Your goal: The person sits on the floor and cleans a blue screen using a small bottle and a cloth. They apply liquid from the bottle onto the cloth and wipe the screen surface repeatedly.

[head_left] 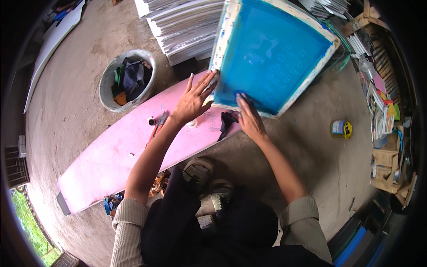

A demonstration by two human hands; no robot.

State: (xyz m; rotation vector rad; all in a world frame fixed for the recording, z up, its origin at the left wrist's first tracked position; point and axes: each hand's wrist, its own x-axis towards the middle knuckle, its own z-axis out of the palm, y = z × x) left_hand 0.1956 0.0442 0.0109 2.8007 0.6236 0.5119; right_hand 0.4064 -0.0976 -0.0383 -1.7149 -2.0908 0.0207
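Note:
A screen-printing frame point(219, 49) with pale, stained edges and a blue mesh point(271, 58) leans at the top, one corner over a pink board. My left hand point(192, 99) rests against the frame's left edge near its lower corner, fingers spread. My right hand point(250, 116) reaches over the lower edge, its fingers stretched out against the mesh; the fingertips are blurred and look dark. Whether anything thin lies under them cannot be made out. A crumpled black cloth point(227, 123) lies on the pink board point(102, 164) between my hands. Beside my left forearm is a red-handled tool point(156, 129).
A small dark-topped container point(152, 121) and a white one point(192, 123) stand on the board. Left of the frame are a bucket of rags point(103, 86) and stacked white sheets point(184, 26). A yellow-rimmed can point(341, 129) sits on the floor; cardboard boxes point(385, 160) line the right.

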